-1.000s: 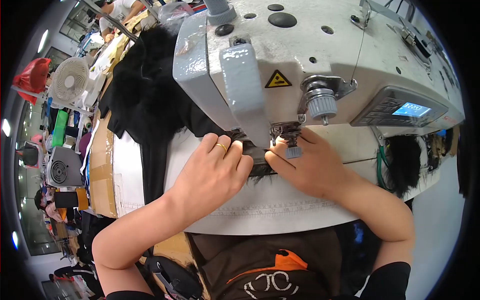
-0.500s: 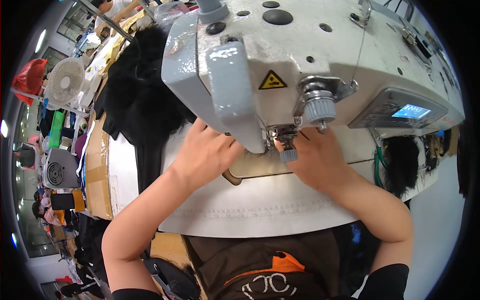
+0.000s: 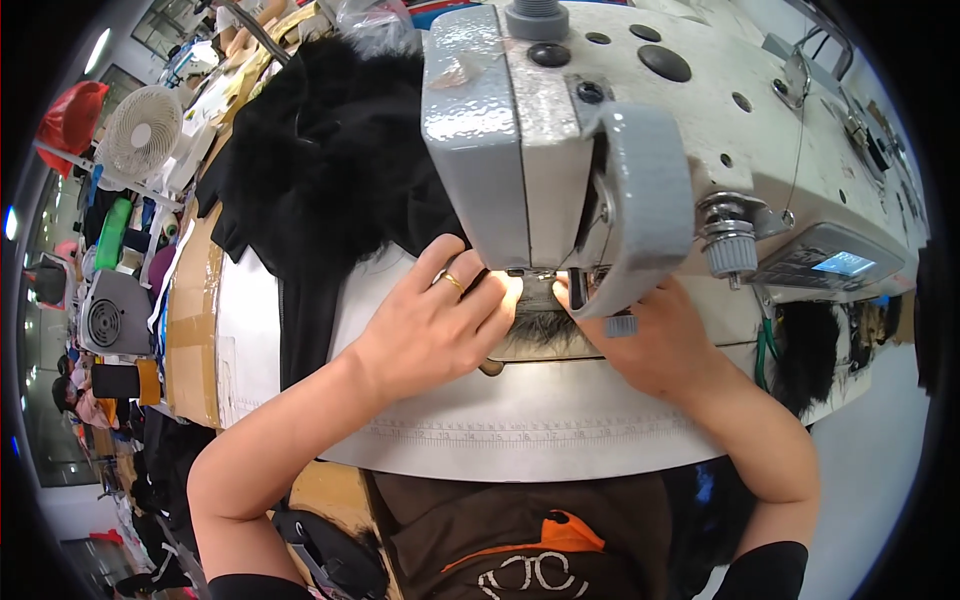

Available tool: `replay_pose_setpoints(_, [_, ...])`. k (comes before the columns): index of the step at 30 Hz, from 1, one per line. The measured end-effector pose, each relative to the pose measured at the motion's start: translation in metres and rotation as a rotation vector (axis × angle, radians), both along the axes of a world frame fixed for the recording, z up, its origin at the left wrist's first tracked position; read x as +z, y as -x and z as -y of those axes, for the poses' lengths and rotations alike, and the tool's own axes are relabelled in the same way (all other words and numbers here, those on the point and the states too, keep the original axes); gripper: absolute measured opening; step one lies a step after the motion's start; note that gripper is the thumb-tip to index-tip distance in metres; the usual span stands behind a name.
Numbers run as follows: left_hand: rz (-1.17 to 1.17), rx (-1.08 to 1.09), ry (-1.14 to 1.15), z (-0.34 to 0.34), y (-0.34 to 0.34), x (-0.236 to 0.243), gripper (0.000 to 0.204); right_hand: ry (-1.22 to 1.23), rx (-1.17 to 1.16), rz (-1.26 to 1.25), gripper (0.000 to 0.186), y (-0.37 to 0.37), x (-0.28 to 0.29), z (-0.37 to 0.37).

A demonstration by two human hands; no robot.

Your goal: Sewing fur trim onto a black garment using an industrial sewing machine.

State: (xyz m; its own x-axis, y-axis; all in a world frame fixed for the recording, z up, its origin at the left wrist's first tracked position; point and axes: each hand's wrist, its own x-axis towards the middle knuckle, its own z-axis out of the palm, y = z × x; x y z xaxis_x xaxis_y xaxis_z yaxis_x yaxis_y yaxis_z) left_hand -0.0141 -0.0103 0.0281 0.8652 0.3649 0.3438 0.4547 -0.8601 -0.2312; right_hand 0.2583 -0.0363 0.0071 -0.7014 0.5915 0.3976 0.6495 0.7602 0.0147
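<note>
A dark grey furry fabric piece (image 3: 543,324) lies under the needle area of a sewing machine (image 3: 560,190), lit by the machine's lamp. At its left edge my left hand (image 3: 430,318), with a ring on one finger, has its fingers bent and its fingertips closed on the fabric. On the other side my right hand (image 3: 655,335) holds the fabric's right edge; its thumb shows beside the needle area, while the machine's grey guard and a knob hide most of the other fingers. A large black furry garment (image 3: 330,150) is heaped left of the machine head.
Green-handled scissors (image 3: 768,345) and a black fur piece (image 3: 805,345) lie at the right. The white table (image 3: 480,440) has a printed ruler along its front. A lit display (image 3: 845,263) sits on the machine. A white fan (image 3: 145,130) and cardboard (image 3: 192,340) are at left.
My view has shifted, so the machine head appears farther right. The grey fur between my hands now shows clearly. My left hand's fingers are closer to the needle area and less hidden.
</note>
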Motion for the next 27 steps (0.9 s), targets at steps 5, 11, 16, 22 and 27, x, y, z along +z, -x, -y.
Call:
replay_pose_setpoints(5, [0.053,0.012,-0.03,0.001,0.001,0.0,0.015,0.147,-0.056,-0.198,0.021,0.0,-0.004,0.001])
replay_pose_setpoints(11, [0.019,0.089,0.127,-0.017,-0.001,0.001,0.015,0.167,-0.111,0.063,0.023,-0.004,-0.005,0.001])
replay_pose_setpoints(16, [-0.16,0.138,0.081,-0.009,-0.01,0.023,0.013,0.469,-0.18,-0.237,0.024,-0.001,-0.004,-0.002])
replay_pose_setpoints(22, [-0.217,0.055,0.008,0.008,-0.003,0.015,0.018,0.357,-0.128,-0.199,0.019,0.0,0.002,-0.002])
replay_pose_setpoints(27, [-0.102,0.005,-0.003,0.005,0.0,0.008,0.023,0.235,-0.066,-0.129,0.014,-0.004,0.0,-0.004])
